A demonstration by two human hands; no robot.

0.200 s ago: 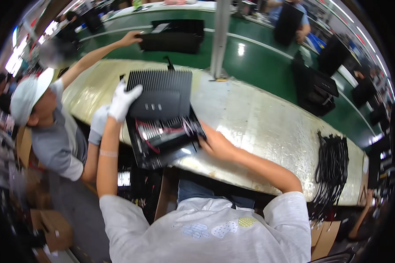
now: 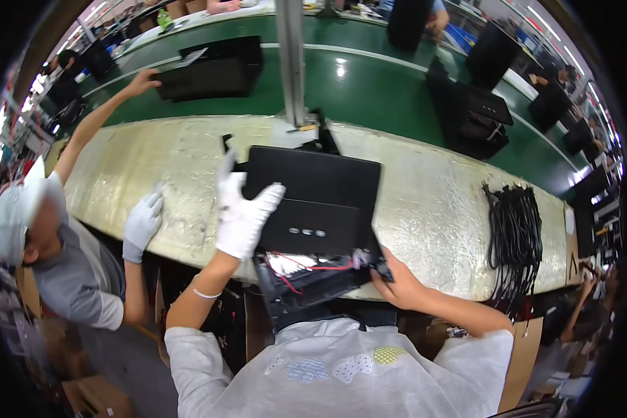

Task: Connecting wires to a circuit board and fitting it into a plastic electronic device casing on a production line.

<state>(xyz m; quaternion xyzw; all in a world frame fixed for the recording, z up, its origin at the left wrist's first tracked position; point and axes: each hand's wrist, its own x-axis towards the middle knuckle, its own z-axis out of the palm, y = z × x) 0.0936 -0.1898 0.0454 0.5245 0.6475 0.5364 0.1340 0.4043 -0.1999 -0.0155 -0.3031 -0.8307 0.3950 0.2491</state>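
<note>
A black computer case (image 2: 310, 284) is tilted over the near edge of the bench, its inside facing up, with red and dark wires and a shiny silver part showing. Against its far end lies a black front panel (image 2: 313, 174) bearing three small oval marks. My left hand (image 2: 242, 216), in a white glove, grips the panel's left edge, thumb across its face and fingertips blurred. My bare right hand (image 2: 404, 284) is closed around the case's near right corner; part of its fingers is hidden underneath.
The bench (image 2: 435, 223) has a shiny film cover. A bundle of black cables (image 2: 514, 244) lies at right. Beyond stand a metal post (image 2: 290, 63) and a green conveyor (image 2: 355, 90) carrying black cases. At left, a co-worker (image 2: 70, 258) reaches to one black case (image 2: 212, 73).
The view has swung left-to-right, so surroundings sit further left. My hands have brought the case and panel nearer to my body; the panel's ribbed look has become smooth. The co-worker's gloved hand now shows on the bench.
</note>
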